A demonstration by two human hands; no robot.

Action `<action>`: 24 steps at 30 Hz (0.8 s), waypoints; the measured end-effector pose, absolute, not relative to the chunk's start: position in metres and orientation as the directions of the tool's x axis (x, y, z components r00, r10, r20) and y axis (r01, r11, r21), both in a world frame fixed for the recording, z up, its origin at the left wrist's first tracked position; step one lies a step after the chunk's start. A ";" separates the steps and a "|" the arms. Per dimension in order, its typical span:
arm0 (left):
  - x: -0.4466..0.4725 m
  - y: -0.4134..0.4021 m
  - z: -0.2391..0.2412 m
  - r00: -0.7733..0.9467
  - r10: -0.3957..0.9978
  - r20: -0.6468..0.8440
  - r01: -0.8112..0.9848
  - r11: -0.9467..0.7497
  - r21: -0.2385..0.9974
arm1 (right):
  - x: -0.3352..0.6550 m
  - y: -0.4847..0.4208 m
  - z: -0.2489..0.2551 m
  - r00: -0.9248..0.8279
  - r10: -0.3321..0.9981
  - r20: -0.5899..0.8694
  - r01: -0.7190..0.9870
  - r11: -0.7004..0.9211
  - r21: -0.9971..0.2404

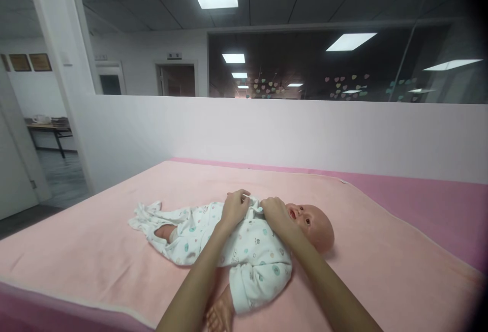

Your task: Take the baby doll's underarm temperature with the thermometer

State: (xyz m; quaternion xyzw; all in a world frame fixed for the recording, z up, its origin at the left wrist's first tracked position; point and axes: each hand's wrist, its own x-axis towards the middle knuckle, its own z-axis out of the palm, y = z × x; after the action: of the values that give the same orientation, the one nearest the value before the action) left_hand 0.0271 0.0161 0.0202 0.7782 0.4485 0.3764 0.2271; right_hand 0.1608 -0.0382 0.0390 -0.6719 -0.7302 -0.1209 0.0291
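Observation:
A baby doll [319, 225] lies on its back on the pink sheet, its head to the right. It wears a white patterned romper [263, 243] with small green and grey prints. At the chest, my left hand [235, 207] is closed on the romper's front edge. Close to the doll's chin, my right hand [275, 211] is closed on the fabric by the collar. A stretch of cloth runs between both hands, with a small pale blue spot that may be a snap. My fingertips are partly hidden. One doll leg shows through an opening in the romper at the left.
The pink sheet [95, 250] covers a bed-like surface with a darker pink cover [419, 210] beneath. A low white wall [290, 133] with a window above stands behind. At the far left are an open doorway and a table [46, 127].

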 end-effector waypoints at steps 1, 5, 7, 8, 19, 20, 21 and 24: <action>0.025 0.019 0.018 0.287 0.852 0.437 0.634 -0.511 0.581 | 0.160 -0.039 0.039 -0.105 0.971 0.217 0.987 0.076 0.140; 0.021 0.029 0.006 0.414 0.812 0.412 0.793 -0.544 0.276 | 0.160 -0.041 0.037 -0.151 0.955 0.256 0.984 0.119 0.136; 0.022 0.034 0.003 0.476 0.807 0.350 0.804 -0.560 0.198 | 0.162 -0.041 0.035 -0.184 0.945 0.272 0.980 0.154 0.126; 0.023 0.036 0.003 0.488 0.810 0.326 0.814 -0.557 0.165 | 0.162 -0.041 0.034 -0.199 0.939 0.280 0.978 0.172 0.121; 0.047 0.059 0.018 0.638 0.768 0.047 0.766 -0.640 0.056 | 0.186 -0.088 0.019 -0.337 0.826 0.451 0.927 0.375 0.007; 0.046 0.058 0.018 0.635 0.770 0.060 0.767 -0.637 0.072 | 0.187 -0.094 0.024 -0.355 0.820 0.449 0.920 0.393 0.010; 0.045 0.056 0.018 0.625 0.777 0.076 0.772 -0.629 0.089 | 0.186 -0.099 0.031 -0.372 0.810 0.454 0.910 0.415 0.005; 0.042 0.048 0.020 0.578 0.808 0.116 0.795 -0.589 0.146 | 0.169 -0.116 0.066 -0.430 0.727 0.535 0.840 0.539 -0.057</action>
State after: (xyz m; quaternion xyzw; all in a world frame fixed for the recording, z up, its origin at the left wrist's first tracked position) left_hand 0.0416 0.0483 0.0204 0.8873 0.4515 0.0850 0.0389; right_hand 0.1694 -0.1164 0.0656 -0.4671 -0.8385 -0.1096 0.2582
